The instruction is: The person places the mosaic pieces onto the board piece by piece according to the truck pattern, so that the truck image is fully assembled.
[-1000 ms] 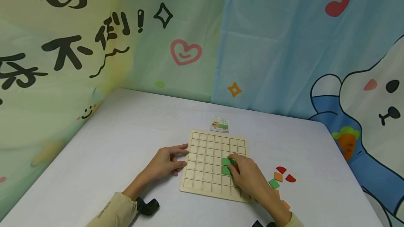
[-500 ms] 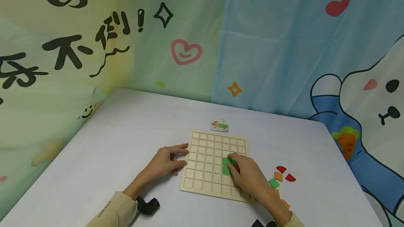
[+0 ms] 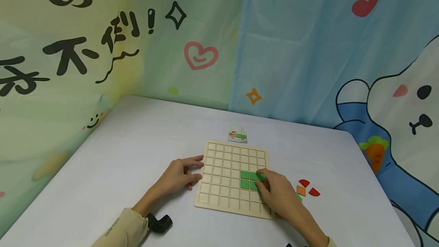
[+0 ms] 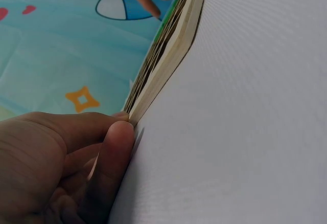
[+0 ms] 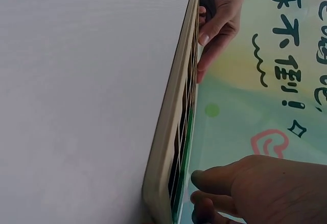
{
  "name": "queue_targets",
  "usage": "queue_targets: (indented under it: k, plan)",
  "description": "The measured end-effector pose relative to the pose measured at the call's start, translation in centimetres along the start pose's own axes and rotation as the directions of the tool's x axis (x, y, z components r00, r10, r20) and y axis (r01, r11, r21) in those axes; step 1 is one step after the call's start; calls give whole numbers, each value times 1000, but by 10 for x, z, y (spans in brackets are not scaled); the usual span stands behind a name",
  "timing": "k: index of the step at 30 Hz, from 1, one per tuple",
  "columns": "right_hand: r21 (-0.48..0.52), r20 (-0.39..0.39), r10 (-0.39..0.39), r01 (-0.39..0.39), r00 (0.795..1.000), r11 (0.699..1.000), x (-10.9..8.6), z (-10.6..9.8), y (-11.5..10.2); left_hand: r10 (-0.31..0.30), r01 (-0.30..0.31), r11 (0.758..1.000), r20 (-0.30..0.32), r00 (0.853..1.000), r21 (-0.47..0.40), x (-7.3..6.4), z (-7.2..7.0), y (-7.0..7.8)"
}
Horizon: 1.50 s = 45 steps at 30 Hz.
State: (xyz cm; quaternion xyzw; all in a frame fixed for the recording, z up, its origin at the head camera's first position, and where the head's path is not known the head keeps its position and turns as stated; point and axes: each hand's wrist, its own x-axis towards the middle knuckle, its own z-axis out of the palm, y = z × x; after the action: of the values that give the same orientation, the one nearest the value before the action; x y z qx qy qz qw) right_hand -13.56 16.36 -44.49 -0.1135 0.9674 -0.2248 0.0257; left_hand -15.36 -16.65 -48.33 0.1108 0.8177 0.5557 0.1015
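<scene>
A pale wooden grid board lies on the white table, with several green square tiles set in its right part. The right hand is over those tiles, thumb and fingertips curled at the edges of a green tile near the board's right side. In the right wrist view, fingertips come right up to the board's green strip. At the board's left edge, the left hand touches with fairly straight fingers and thumb; the left wrist view shows its fingertips at the board's rim.
Right of the board lie red rounded pieces and an orange square; a green piece is partly behind the right forearm. A picture card sits beyond the board. A black wrist device is by the left sleeve.
My right hand has shifted right across the board, uncovering more green tiles. The forearm now hides orange pieces that showed before. My left hand stays at the left edge.
</scene>
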Motion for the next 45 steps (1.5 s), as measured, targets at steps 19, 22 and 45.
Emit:
queue_targets:
  k: [19, 22, 45]
  plan:
    - [-24, -10, 88, -88, 996, 996, -24, -20, 37, 8, -7, 1000, 6, 1000, -23, 1, 0, -2]
    - [-45, -3, 110, -110, 994, 993, -29, -23, 43, 4, -4, 1000, 5, 1000, -24, 1, 0, -2]
    - [-68, 56, 312, -308, 949, 949, -53, -31, 73, -11, 11, 1000, 7, 1000, -26, 1, 0, -2]
